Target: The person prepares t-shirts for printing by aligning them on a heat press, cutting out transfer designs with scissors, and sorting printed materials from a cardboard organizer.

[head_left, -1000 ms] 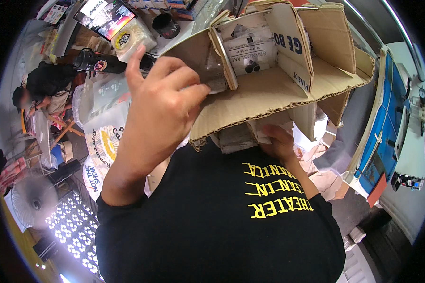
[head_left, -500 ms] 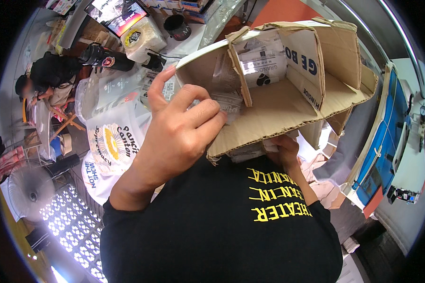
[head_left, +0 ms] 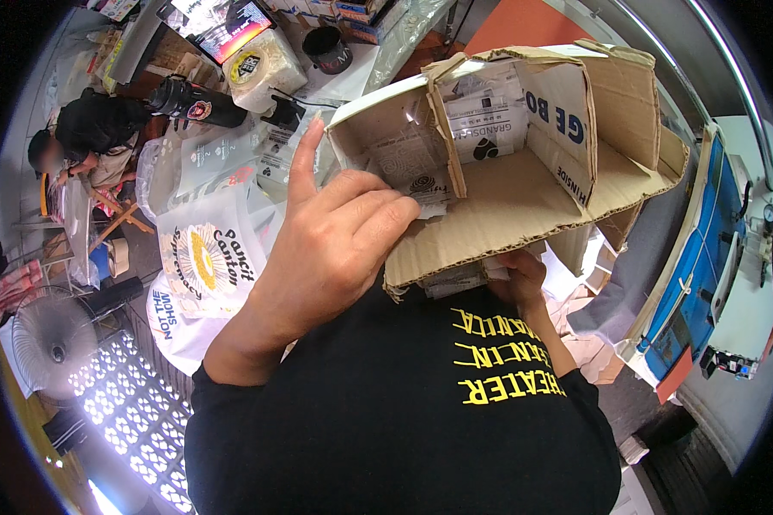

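A cardboard box with dividers (head_left: 481, 223) is tilted in front of my chest, its open compartments facing up toward me. My left hand (head_left: 335, 227) is at its left end, the index finger stretched up and the other fingers curled in a pinch on a clear printed plastic packet (head_left: 416, 167) in the left compartment. The thumb is hidden. A bundle of printed plastic packets (head_left: 487, 124) sits in the neighbouring compartment. Beneath the box, my right hand (head_left: 522, 273) grips its underside, fingers partly hidden. More packets (head_left: 455, 279) show under the lower edge.
Clear printed plastic bags (head_left: 206, 240) lie to the left. Behind them are a black bottle (head_left: 193, 103), a wrapped package (head_left: 264, 69), a black mug (head_left: 326, 50) and a screen (head_left: 215, 26). A fan (head_left: 57, 350) stands at left, near a seated person (head_left: 99, 142). Blue panel (head_left: 691, 266) at right.
The plastic packet has spread further across the left compartment. My left hand has shifted slightly right and down, its index finger straighter. The box has moved a little to the right.
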Demonstrator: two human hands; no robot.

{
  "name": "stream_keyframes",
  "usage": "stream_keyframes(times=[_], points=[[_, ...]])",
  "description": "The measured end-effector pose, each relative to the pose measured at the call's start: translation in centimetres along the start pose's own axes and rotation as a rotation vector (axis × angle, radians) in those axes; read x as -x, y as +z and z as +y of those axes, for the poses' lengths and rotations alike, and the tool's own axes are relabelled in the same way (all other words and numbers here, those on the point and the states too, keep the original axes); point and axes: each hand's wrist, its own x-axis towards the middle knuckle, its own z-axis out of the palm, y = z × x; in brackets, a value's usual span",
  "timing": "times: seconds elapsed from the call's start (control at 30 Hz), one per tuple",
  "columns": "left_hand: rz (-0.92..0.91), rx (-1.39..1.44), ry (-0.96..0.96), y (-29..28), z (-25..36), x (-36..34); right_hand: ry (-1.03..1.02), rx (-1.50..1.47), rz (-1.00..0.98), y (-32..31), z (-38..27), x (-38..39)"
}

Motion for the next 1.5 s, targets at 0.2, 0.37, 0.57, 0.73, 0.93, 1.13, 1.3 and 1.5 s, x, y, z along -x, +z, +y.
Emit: stream_keyframes(times=[0.2,0.37,0.57,0.73,0.93,1.13,1.3,1.5], points=[[0.006,-0.003,0.043,-0.1,0.1,0.0,-0.027,-0.042,-0.101,0.9,-0.3,0.1],[-0.014,0.015,0.064,-0.9,0.5,-0.1,0.014,-0.116,-0.139,-1.4,0.0,0.6],[-0.011,0.14,0.085,-1.0,-0.2,0.2,-0.286,0.62,0.019,-6.7,1.8,1.6],[-0.077,0.192,0.082,-1.5,-0.2,0.4,-0.196,0.409,0.07,-1.2,0.4,1.4],[-0.082,0.23,0.078,-1.5,0.0,0.7,-0.181,0.407,0.14,-2.2,0.5,2.0],[-0.083,0.264,0.071,-1.5,0.0,1.0,-0.388,0.889,0.02,-5.0,1.2,2.4],[-0.034,0.219,-0.007,-0.8,0.1,0.9,-0.01,-0.018,-0.232,-0.4,0.1,1.8],[0.067,0.073,-0.157,1.2,0.5,0.7,-0.029,0.312,-0.05,-1.2,0.5,2.3]])
